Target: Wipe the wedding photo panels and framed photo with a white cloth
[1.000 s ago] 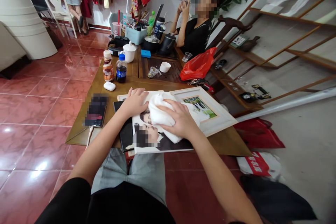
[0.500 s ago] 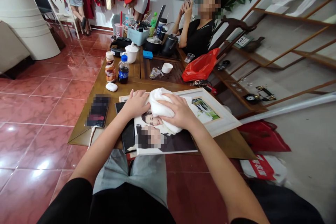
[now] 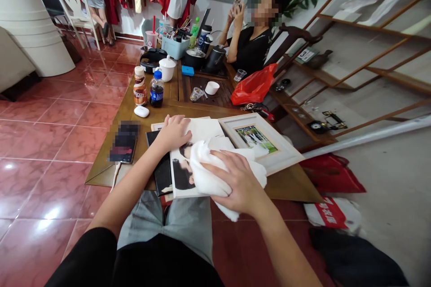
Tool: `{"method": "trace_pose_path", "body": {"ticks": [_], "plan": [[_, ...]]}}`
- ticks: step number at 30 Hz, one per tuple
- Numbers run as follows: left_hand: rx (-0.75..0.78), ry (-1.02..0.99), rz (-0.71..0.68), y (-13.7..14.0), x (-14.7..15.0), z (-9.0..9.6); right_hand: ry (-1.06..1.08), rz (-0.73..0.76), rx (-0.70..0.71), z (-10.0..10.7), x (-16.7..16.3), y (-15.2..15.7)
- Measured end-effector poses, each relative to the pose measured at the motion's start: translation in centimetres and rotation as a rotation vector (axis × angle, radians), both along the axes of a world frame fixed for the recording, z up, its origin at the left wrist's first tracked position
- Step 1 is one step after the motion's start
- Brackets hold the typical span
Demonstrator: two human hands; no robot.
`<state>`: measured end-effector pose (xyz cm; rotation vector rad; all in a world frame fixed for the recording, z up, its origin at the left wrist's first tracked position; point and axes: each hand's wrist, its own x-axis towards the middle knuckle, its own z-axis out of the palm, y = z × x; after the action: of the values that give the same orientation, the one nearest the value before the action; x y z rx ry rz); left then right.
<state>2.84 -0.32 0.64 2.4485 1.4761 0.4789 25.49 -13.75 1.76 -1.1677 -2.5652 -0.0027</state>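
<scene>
Red-tiled floor (image 3: 77,134): it is showing beneath and beside the wooden table (image 3: 97,168); we are reading our clock from the centre of the picture panel (image 3: 182,177), with twelve pointing away from us.
Left hand (image 3: 175,132): at ten o'clock, we are resting it palm down on the panel with fingers spread, grasping nothing, probably bracing the panel against sliding.
Right hand (image 3: 237,184): at four o'clock, we are clasping the white cloth (image 3: 208,168), fingers spreading over the top, presumably keeping a soft wad between skin and picture.
White cloth: it is lying bunched over the panel's middle and right, a loose end hanging past the near edge at five o'clock; it is looking thick and fluffy, without any stain that we are making out.
Picture panel: it is lying flat near the table's front edge, within reach of both hands; white-edged, it is displaying dark hair on a pale ground, the cloth hiding much of the rest.
Framed picture (image 3: 286,152): between two and three o'clock, it is sitting aslant beside the panel, its pale border surrounding a green outdoor scene.
Phone (image 3: 129,148): at nine o'clock, it is lying beyond our left forearm with a cable attached, perhaps charging.
</scene>
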Motion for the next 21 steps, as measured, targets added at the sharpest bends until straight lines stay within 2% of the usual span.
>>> {"method": "trace_pose_path", "body": {"ticks": [8, 11, 16, 21], "plan": [[0.011, -0.009, -0.01, 0.5, -0.2, -0.4, -0.009, 0.064, -0.013, 0.3, -5.6, -0.2], [0.005, -0.017, -0.02, 0.9, -0.3, -0.7, -0.015, 0.07, -0.025, 0.3, -6.7, -0.2], [0.013, -0.008, -0.024, 0.8, -0.4, -0.6, 0.02, 0.029, -0.014, -0.1, -5.9, -0.5], [0.02, -0.013, -0.033, 0.6, -0.4, -0.5, 0.031, -0.05, 0.041, -0.7, -3.3, -0.7]]}}
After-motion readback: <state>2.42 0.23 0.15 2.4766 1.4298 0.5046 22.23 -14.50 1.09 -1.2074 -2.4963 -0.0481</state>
